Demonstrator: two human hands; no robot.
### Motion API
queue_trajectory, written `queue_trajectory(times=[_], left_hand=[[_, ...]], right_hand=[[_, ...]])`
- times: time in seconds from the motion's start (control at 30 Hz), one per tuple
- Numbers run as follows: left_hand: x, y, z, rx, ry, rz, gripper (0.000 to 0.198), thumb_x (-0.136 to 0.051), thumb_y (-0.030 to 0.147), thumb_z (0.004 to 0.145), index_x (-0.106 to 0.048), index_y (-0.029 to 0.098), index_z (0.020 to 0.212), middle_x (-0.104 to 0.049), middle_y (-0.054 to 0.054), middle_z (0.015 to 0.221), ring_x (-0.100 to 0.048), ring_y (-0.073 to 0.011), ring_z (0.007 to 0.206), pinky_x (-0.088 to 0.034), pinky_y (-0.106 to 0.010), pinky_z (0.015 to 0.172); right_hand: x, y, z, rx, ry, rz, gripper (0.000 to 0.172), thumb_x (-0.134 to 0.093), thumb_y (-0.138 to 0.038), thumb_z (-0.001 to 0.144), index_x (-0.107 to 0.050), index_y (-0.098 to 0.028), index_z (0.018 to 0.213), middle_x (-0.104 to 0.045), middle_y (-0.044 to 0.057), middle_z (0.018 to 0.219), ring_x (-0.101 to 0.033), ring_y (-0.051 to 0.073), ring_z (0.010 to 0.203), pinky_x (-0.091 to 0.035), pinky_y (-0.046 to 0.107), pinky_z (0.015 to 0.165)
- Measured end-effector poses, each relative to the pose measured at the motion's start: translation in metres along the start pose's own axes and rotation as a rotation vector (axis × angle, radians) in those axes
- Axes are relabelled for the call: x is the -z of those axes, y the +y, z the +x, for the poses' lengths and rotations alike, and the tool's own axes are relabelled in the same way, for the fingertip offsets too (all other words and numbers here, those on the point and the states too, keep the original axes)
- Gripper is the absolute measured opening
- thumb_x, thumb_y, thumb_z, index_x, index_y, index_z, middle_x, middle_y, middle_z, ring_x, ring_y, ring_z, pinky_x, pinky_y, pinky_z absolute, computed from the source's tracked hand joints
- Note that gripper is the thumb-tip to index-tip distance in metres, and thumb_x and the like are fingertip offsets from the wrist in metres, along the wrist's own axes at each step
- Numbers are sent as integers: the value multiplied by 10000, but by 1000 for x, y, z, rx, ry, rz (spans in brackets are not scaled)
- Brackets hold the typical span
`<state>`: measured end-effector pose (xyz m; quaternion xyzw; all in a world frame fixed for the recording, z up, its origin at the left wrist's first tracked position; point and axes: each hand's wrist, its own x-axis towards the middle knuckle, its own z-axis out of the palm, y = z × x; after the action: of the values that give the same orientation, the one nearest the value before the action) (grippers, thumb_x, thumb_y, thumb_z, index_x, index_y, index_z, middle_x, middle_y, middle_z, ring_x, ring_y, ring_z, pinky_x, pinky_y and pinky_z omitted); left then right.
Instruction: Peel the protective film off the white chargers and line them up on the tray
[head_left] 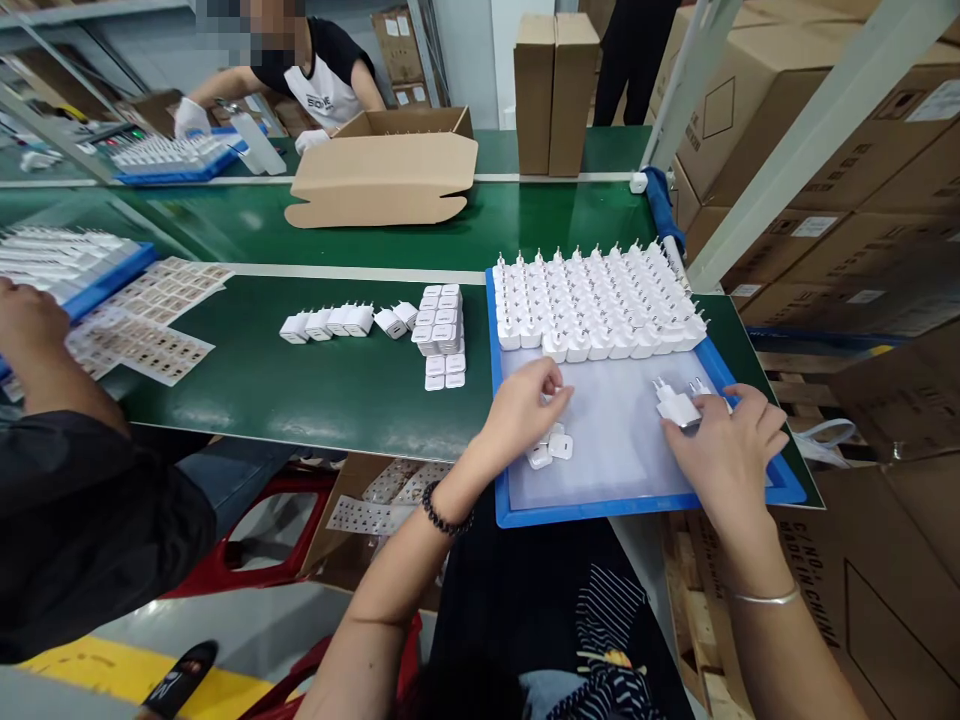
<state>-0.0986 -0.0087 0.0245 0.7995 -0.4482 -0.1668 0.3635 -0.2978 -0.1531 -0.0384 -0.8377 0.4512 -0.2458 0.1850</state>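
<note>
Green work table; cardboard cartons stacked right (printed labels); grey floor, yellow stripe.

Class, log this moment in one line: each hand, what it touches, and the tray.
left hand: on blue tray, by loose chargers | right hand: touching white charger | tray far half: charger rows, prongs up

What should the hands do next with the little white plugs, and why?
Probably the left hand should pinch the loose plugs lying flat beside it on the blue tray. The right hand touches two plugs, and the rest stand in neat rows.
</note>
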Motion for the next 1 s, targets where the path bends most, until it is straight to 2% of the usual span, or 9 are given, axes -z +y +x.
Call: queue_trajectory(times=[0.07, 0.17, 0.37, 0.47, 0.57, 0.63, 0.73, 0.83, 1.0], left_hand=[[-4, 9, -22, -175, -48, 62, 173, -663, 251, 935, -608, 171, 1079, -688, -106, 1122, -645, -273, 1099, -510, -432, 971], [-8, 14, -47, -424, -170, 176, 586, -700, 358, 954, -472, 146, 1451, -569, -217, 1466, -477, -375, 1453, -399, -592, 1200], [13, -3, -72, -207, -480, -97, 828, -636, 502, 991, -260, 178, 1654, -429, -245, 1641, -514, -376, 1473, -472, -552, 1184], [26, -13, -85, -33, -386, -305, 700, -663, 465, 986, -428, 213, 1595, -451, -183, 1647, -474, -354, 1502, -385, -539, 1253], [31, -19, -97, 142, -200, -634, 580, -713, 430, 957, -581, 241, 1489, -624, -138, 1482, -608, -306, 1315, -486, -449, 1140], [30, -21, -104, 210, -130, -896, 548, -728, 433, 946, -622, 237, 1447, -702, -111, 1281, -673, -237, 1099, -553, -347, 963], [25, -17, -111, 239, -77, -1161, 540, -743, 450, 933, -637, 244, 1421, -682, -67, 1097, -654, -161, 913, -523, -253, 776], [18, -9, -115, 201, -60, -1226, 580, -800, 426, 889, -612, 259, 1413, -642, -43, 1099, -636, -132, 889, -487, -231, 760], [10, 3, -120, 114, -48, -1085, 428, -820, 311, 877, -564, 229, 1209, -594, -18, 1073, -569, -111, 883, -443, -234, 797]], right_hand=[[1, -5, -2, 114, -53, 36, 234, -652, -297, 826, -666, -103, 956, -538, 325, 1358, -421, 551, 1286, -351, 749, 993], [4, -26, -15, 359, -222, 171, 220, -656, -283, 853, -665, -139, 1020, -677, 223, 1219, -601, 411, 1173, -486, 603, 1007], [24, -66, -34, 701, -569, 419, 311, -573, -161, 940, -640, -209, 1240, -723, 110, 1261, -676, 266, 1198, -583, 437, 1017], [22, -68, -11, 744, -708, 478, 457, -657, -231, 947, -567, -251, 1395, -695, 82, 1367, -703, 217, 1197, -625, 348, 973], [1, -68, 22, 683, -707, 433, 496, -533, -151, 1006, -508, -227, 1495, -628, 127, 1470, -665, 246, 1276, -592, 435, 1049], [-19, -71, 42, 662, -697, 364, 447, -494, -29, 963, -635, -171, 1362, -625, 161, 1465, -575, 311, 1387, -477, 561, 1164], [-42, -78, 62, 682, -748, 298, 245, -593, -4, 925, -734, -137, 1074, -720, 140, 1259, -635, 306, 1269, -484, 572, 1126], [-49, -83, 71, 691, -786, 295, 47, -686, -148, 964, -719, -141, 997, -729, 77, 1161, -664, 245, 1174, -513, 515, 1080], [-29, -84, 63, 584, -799, 436, 174, -625, -264, 1007, -651, -161, 868, -719, 51, 867, -707, 216, 891, -583, 412, 881]])
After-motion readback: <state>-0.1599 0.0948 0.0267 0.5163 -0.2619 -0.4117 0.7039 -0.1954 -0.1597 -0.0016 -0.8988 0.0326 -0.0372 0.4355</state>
